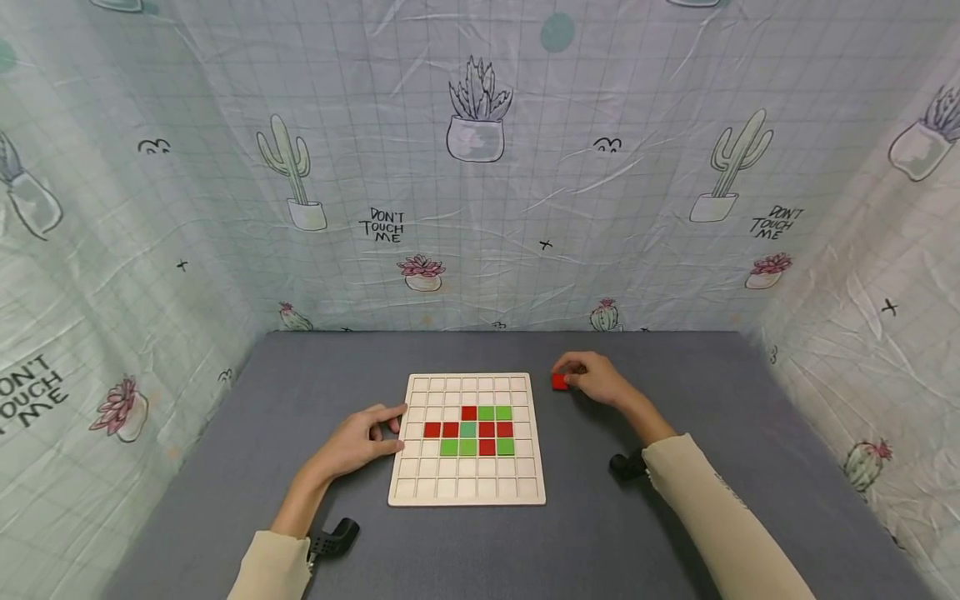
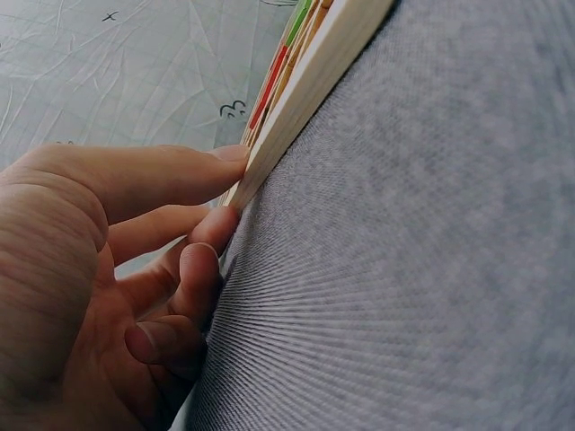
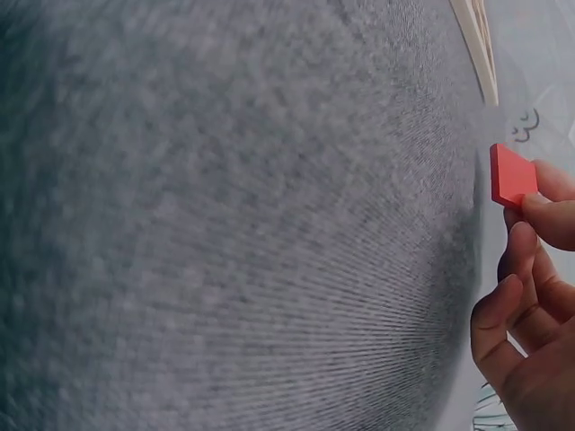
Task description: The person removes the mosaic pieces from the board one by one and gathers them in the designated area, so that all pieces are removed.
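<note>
A square wooden grid board (image 1: pixel 467 497) lies on the grey table, with red and green square tiles in its middle cells. Against the board's left side rests my left hand (image 1: pixel 352 443), thumb and index finger spread along the edge. In the left wrist view the thumb is straight at the board's edge (image 2: pixel 301 103) and the other fingers bend loosely beneath. To the right of the board's far right corner, my right hand (image 1: pixel 597 380) pinches a flat red square tile (image 3: pixel 512 177) between thumb and fingertips. The tile is tilted up in the right wrist view.
A grey cloth-like surface (image 1: pixel 465 554) covers the table. Pale sheeting (image 1: pixel 480 200) printed with cacti hangs behind it and on both sides. Black wrist devices (image 1: pixel 336 540) sit by the cuffs of the sleeves (image 1: pixel 723 508).
</note>
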Motion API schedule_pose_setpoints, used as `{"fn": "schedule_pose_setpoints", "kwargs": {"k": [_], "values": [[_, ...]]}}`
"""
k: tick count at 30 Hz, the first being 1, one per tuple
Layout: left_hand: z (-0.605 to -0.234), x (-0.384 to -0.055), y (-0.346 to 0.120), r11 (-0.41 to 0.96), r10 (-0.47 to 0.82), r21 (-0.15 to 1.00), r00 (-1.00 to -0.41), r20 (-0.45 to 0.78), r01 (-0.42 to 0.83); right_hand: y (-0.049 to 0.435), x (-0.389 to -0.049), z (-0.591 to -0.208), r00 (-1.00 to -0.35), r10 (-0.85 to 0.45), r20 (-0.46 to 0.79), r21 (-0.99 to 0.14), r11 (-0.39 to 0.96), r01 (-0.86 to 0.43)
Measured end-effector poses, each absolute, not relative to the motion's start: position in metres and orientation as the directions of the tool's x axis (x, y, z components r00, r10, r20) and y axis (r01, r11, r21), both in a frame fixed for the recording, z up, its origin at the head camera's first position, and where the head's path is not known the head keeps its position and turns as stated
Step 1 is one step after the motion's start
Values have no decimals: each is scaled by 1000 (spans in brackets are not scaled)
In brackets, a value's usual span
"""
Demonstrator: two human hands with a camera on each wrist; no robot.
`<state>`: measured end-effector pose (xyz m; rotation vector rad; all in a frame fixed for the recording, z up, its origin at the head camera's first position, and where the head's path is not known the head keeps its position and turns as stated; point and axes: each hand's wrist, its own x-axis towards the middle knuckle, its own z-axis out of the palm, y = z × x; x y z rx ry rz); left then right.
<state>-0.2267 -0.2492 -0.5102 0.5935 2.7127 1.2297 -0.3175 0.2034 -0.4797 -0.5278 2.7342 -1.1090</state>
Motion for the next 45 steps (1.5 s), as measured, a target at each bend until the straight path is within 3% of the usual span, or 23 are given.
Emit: {"fn": "schedule_pose_setpoints", "kwargs": {"k": [45], "values": [[-509,-227,-249,605,386,743,-921,40,286,203,-324,-489,-928,-371,-2,-651,705,-281]]}}
